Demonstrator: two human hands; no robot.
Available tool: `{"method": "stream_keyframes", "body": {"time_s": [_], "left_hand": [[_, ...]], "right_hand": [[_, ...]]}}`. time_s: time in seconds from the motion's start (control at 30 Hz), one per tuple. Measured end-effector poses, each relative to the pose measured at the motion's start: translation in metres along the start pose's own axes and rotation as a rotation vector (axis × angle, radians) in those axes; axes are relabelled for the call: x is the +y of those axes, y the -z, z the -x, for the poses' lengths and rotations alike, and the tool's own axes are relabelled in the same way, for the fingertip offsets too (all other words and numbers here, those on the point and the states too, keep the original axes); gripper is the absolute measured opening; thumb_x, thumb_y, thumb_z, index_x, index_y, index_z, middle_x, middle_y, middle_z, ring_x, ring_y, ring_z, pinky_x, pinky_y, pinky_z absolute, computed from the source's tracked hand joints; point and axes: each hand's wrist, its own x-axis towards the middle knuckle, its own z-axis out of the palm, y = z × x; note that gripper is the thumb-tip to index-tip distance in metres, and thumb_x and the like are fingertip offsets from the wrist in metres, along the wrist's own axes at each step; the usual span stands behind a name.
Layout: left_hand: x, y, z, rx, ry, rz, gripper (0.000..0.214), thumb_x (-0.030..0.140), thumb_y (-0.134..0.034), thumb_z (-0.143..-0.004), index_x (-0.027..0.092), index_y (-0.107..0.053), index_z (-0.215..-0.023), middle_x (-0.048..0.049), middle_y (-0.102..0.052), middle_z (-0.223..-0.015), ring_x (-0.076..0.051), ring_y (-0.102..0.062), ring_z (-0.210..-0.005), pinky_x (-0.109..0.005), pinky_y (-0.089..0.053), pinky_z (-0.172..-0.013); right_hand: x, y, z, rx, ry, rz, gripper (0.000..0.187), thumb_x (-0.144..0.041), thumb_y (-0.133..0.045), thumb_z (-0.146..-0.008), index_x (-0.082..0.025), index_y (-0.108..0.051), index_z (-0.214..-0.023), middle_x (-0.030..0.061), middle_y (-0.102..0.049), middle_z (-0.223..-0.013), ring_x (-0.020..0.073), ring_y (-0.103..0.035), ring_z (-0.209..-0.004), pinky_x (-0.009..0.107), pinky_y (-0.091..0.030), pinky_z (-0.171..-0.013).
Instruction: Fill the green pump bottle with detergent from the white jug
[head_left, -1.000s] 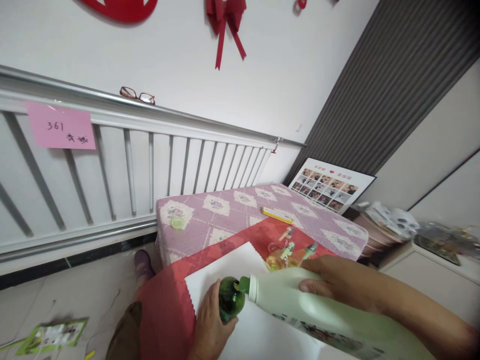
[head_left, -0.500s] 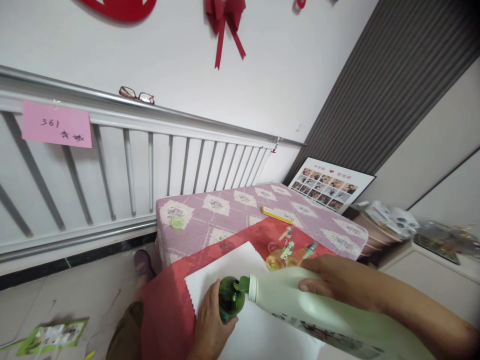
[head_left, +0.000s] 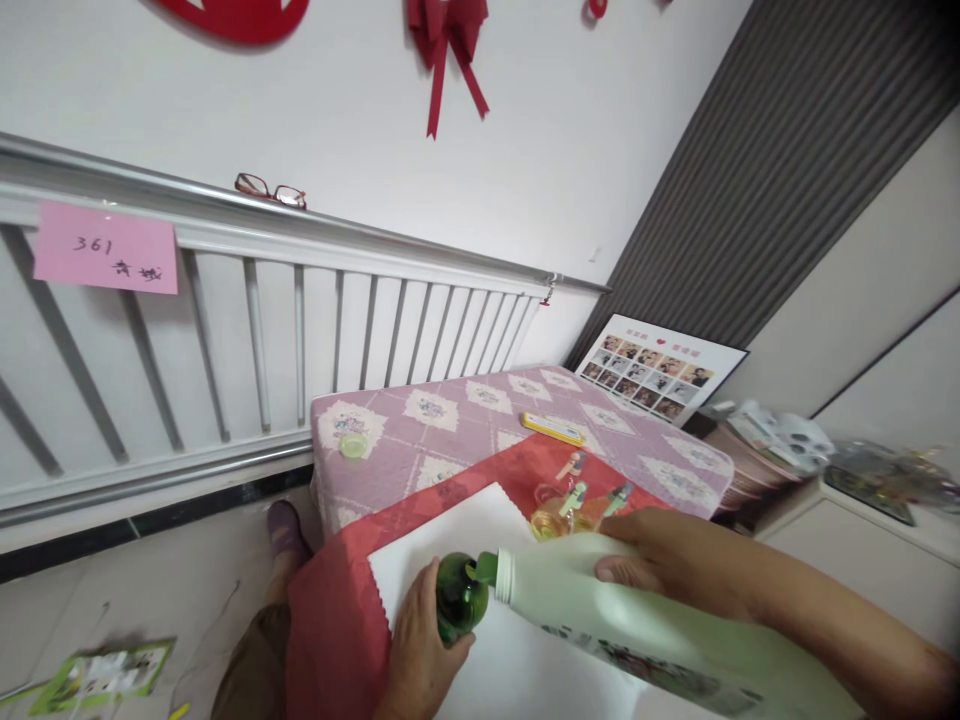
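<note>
My left hand [head_left: 421,640] is wrapped round a small dark green bottle [head_left: 463,598], whose open mouth faces up and to the right. Tipped on its side, a large pale green jug [head_left: 600,590] is in the grip of my right hand [head_left: 645,555]. The jug's green spout [head_left: 487,568] meets the small bottle's mouth; I cannot make out any liquid passing between them. Under both lies a white scalloped sheet [head_left: 480,520] on a red cloth [head_left: 330,620]. Behind the jug stand several clear bottles with yellow liquid [head_left: 551,522] and pump tops. The jug's lower end runs out of view.
A light green cap [head_left: 353,445] and a yellow box [head_left: 553,429] lie on the purple patterned tablecloth [head_left: 510,430]. White railings [head_left: 420,320] border the far side, with glasses [head_left: 271,190] on the ledge. A photo board [head_left: 660,365] leans at the back right.
Almost nothing differs. The view has shifted very slightly, and both hands keep the bottle and jug in the same pose.
</note>
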Motion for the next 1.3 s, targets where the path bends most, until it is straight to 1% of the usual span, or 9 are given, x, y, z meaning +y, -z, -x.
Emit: {"method": "stream_keyframes", "body": {"time_s": [0.17,0.3,0.43,0.53,0.67,0.9,1.03,1.13,1.3], "left_hand": [[-0.001,-0.001,-0.001,0.003,-0.002,-0.009,0.091,0.024,-0.063,-0.069,0.008,-0.034,-0.154,-0.0174,-0.047,-0.164,-0.03,-0.044,-0.152,-0.045,-0.036,-0.128],[0.0,0.0,-0.001,-0.001,0.009,-0.013,0.092,0.026,-0.064,-0.07,0.008,-0.034,-0.155,-0.0173,-0.046,-0.164,-0.031,-0.043,-0.153,-0.046,-0.036,-0.129],[0.0,0.0,-0.001,0.006,0.012,-0.003,0.092,0.025,-0.064,-0.069,0.009,-0.035,-0.154,-0.0167,-0.047,-0.164,-0.031,-0.043,-0.153,-0.045,-0.036,-0.129],[-0.002,-0.001,-0.001,0.016,-0.004,0.006,0.091,0.024,-0.064,-0.069,0.01,-0.035,-0.154,-0.0166,-0.048,-0.163,-0.031,-0.044,-0.152,-0.045,-0.037,-0.128],[-0.006,-0.005,-0.001,0.029,-0.023,0.018,0.091,0.023,-0.064,-0.069,0.01,-0.035,-0.154,-0.0175,-0.048,-0.163,-0.032,-0.045,-0.151,-0.047,-0.037,-0.128],[-0.009,-0.009,-0.001,0.06,-0.036,0.029,0.089,0.021,-0.066,-0.069,0.012,-0.036,-0.153,-0.0166,-0.049,-0.162,-0.031,-0.046,-0.151,-0.048,-0.038,-0.127],[-0.008,-0.007,-0.001,0.048,-0.024,0.026,0.09,0.023,-0.065,-0.069,0.011,-0.036,-0.153,-0.0172,-0.049,-0.162,-0.032,-0.047,-0.15,-0.049,-0.039,-0.127],[-0.008,-0.006,-0.001,0.049,-0.025,0.023,0.089,0.024,-0.064,-0.069,0.011,-0.037,-0.153,-0.0172,-0.049,-0.162,-0.032,-0.047,-0.15,-0.049,-0.039,-0.127],[-0.007,-0.004,0.0,0.032,-0.026,0.03,0.09,0.025,-0.063,-0.069,0.012,-0.036,-0.154,-0.0169,-0.048,-0.163,-0.032,-0.046,-0.151,-0.05,-0.038,-0.127]], "right_hand": [[0.001,-0.001,-0.001,-0.002,0.014,-0.01,0.038,-0.057,-0.052,-0.093,-0.023,-0.069,-0.092,0.014,-0.079,-0.105,0.0362,-0.074,-0.098,0.045,-0.055,-0.081],[0.002,-0.001,-0.002,0.019,0.024,-0.019,0.036,-0.056,-0.055,-0.091,-0.023,-0.07,-0.09,0.013,-0.08,-0.101,0.0359,-0.074,-0.095,0.044,-0.054,-0.078],[0.004,-0.002,-0.002,0.026,0.028,-0.023,0.038,-0.058,-0.055,-0.092,-0.023,-0.07,-0.088,0.0123,-0.079,-0.097,0.0359,-0.074,-0.094,0.044,-0.054,-0.078],[0.004,-0.002,-0.002,0.02,0.025,-0.018,0.039,-0.058,-0.053,-0.093,-0.023,-0.07,-0.089,0.0126,-0.08,-0.099,0.0355,-0.074,-0.095,0.044,-0.054,-0.079],[0.003,-0.001,-0.003,0.019,0.026,-0.02,0.038,-0.057,-0.053,-0.093,-0.023,-0.07,-0.091,0.0131,-0.08,-0.102,0.0351,-0.074,-0.097,0.044,-0.054,-0.08],[0.004,-0.002,-0.003,0.021,0.036,-0.013,0.039,-0.058,-0.055,-0.092,-0.022,-0.071,-0.089,0.0135,-0.08,-0.101,0.0359,-0.074,-0.095,0.044,-0.054,-0.079],[0.007,-0.002,-0.004,0.018,0.048,-0.007,0.042,-0.062,-0.053,-0.092,-0.023,-0.07,-0.09,0.0125,-0.079,-0.101,0.0359,-0.074,-0.095,0.044,-0.055,-0.079],[0.008,-0.003,-0.004,-0.001,0.032,-0.011,0.041,-0.061,-0.053,-0.092,-0.023,-0.069,-0.09,0.0117,-0.079,-0.101,0.0353,-0.074,-0.095,0.044,-0.055,-0.079],[0.005,-0.002,-0.004,0.007,0.043,0.005,0.042,-0.061,-0.052,-0.093,-0.023,-0.069,-0.091,0.0135,-0.079,-0.103,0.036,-0.074,-0.096,0.047,-0.055,-0.081]]}}
